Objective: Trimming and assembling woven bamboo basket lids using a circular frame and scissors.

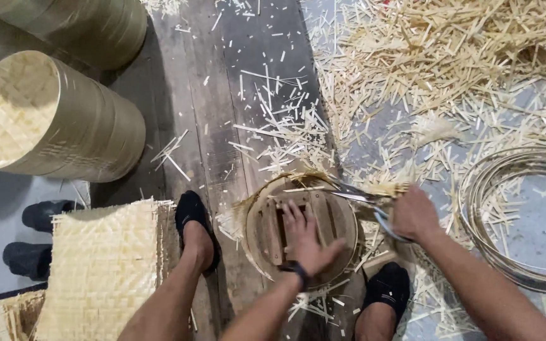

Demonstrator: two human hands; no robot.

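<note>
At lower centre of the frame a round bamboo steamer tray lies on the plank floor. The left hand presses flat on its slats, grip open. The right hand has its grip closed on scissors at the tray's upper right rim. Bamboo offcuts litter the upper right; stacked steamers lie at upper left

The round bamboo tray lies on the plank floor between the person's two feet, left hand on it. Scissors in the right hand lie at its right rim; woven mats lie left, bamboo hoops right.
</note>
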